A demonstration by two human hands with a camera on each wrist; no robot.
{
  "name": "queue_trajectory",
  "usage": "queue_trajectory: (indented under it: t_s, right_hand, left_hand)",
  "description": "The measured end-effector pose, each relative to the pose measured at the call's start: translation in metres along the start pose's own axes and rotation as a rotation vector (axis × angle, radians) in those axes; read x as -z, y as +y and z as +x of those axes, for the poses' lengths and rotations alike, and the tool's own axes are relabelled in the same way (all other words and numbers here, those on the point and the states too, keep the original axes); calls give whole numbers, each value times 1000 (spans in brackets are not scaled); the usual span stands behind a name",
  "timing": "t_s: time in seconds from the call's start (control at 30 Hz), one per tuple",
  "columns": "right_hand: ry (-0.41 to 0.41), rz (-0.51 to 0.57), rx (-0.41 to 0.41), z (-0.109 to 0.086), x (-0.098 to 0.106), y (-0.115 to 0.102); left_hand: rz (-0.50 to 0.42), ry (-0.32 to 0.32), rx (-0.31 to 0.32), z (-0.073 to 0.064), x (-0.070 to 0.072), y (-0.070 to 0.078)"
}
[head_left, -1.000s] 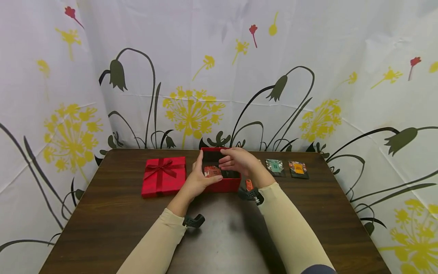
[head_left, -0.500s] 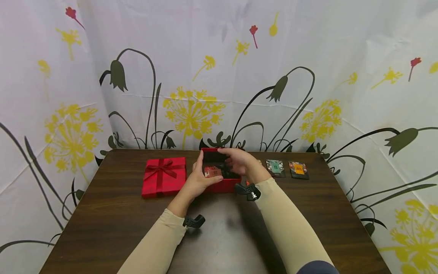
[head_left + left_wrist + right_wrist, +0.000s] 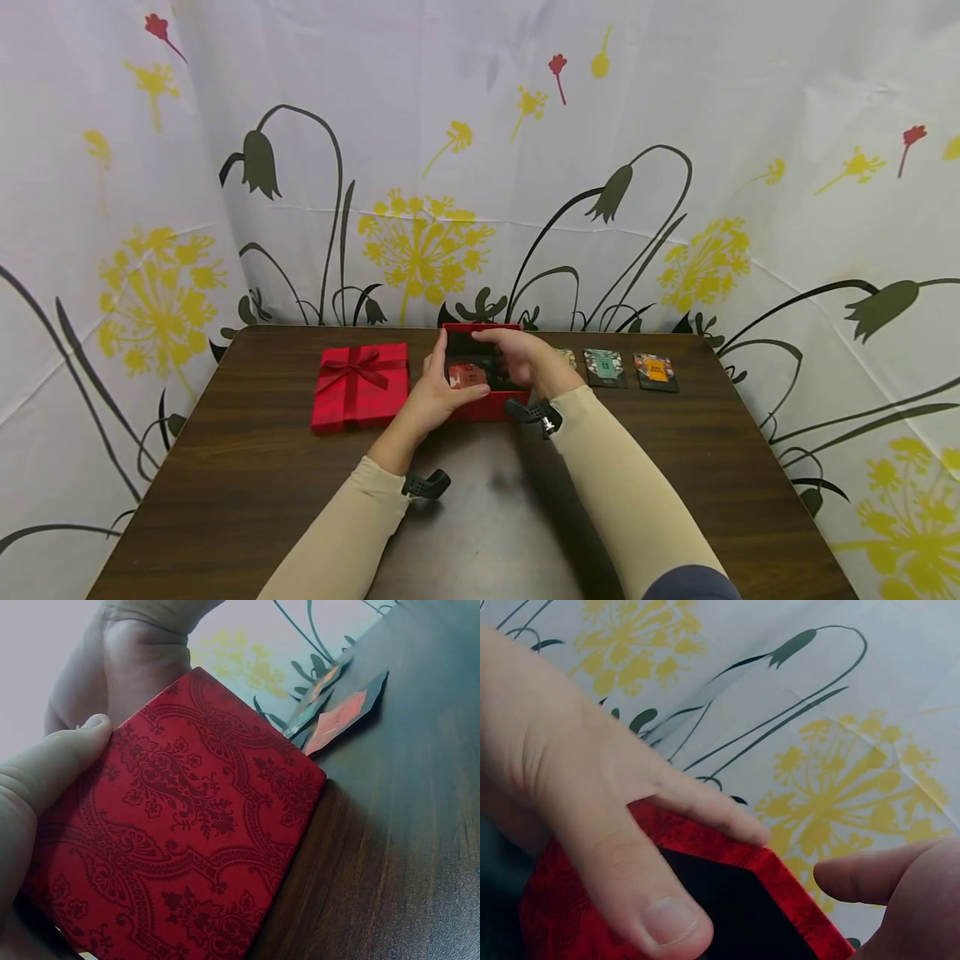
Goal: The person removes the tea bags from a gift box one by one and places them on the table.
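My left hand [image 3: 429, 396] grips the left end of an open red box [image 3: 491, 408], thumb over the front rim and fingers along the side. The left wrist view shows the box's patterned front wall [image 3: 187, 795]. A red packet [image 3: 467, 376] lies inside, at the left. My right hand [image 3: 531, 358] reaches into the right part of the dark interior. One of its fingers stretches straight toward the back rim; the others are down in the box, hidden, so I cannot tell whether they hold anything. In the right wrist view one straight finger [image 3: 855, 876] shows near the back wall.
A red lid [image 3: 360, 387] with a ribbon bow lies left of the box. Right of it are a teal packet [image 3: 604, 367], a black-and-orange packet [image 3: 656, 372] and a partly covered yellowish one [image 3: 567, 357]. An orange-labelled packet [image 3: 343, 716] shows in the left wrist view.
My right hand has moved slightly left and its fingers have gone down into the box, and it now covers the orange packet in the head view. My left hand stays put.
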State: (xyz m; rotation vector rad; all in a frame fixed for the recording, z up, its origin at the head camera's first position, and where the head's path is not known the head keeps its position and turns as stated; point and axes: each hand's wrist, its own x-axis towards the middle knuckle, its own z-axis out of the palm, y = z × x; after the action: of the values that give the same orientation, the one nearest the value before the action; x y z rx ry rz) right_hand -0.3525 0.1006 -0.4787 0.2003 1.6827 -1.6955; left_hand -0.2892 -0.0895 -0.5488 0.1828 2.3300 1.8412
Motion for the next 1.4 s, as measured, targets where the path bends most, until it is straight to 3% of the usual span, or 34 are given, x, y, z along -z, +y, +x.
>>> queue_trajectory:
  t_s: [0.53,0.73,1.0,1.2,1.4]
  right_hand:
    - [-19,-97,-22,5,-5,-1]
    - [27,-136,17,3,-7,3]
    - [9,-268,55,4,-9,10]
    - [59,-398,85,4,-16,16]
    - [129,-374,117,4,-17,19]
  left_hand:
    - [36,0,3,4,5,2]
    - [25,7,15,3,5,2]
    - [24,-1,24,0,2,1]
    - [28,1,7,0,1,2]
    - [23,-1,4,-1,1,3]
